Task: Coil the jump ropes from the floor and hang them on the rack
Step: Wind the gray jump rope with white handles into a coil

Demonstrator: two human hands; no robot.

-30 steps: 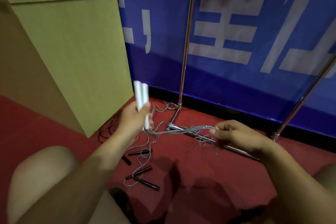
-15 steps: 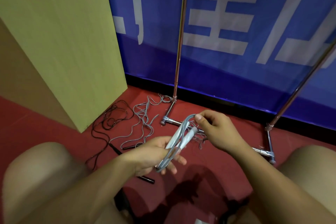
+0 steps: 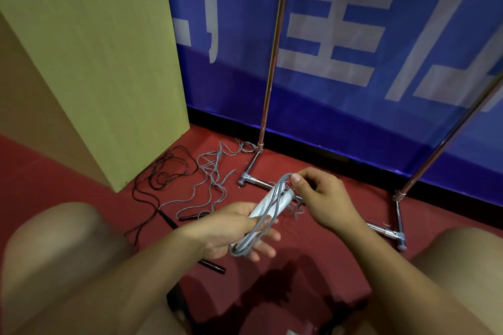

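A: Item one, the left hand [image 3: 234, 231]?
B: It is gripping the white handles [image 3: 268, 202], with grey rope [image 3: 258, 228] looping round its fingers.
A: The right hand [image 3: 324, 198]?
B: It is pinching the loop's top end, at one o'clock from the left.
A: Outward?
B: Loose grey rope [image 3: 212, 179] is lying on the red floor [image 3: 313, 171] at eleven o'clock, black rope [image 3: 166, 171] at ten. The rack [image 3: 268, 84] is standing at twelve.

- Grey rope [image 3: 268, 215], wound over white handles [image 3: 265, 205]
- Black rope [image 3: 166, 171] at ten o'clock on red floor [image 3: 313, 171]
- Blue banner [image 3: 353, 35], white lettering
- Yellowish cabinet [image 3: 95, 49]
- Shiny chrome rack [image 3: 272, 62]
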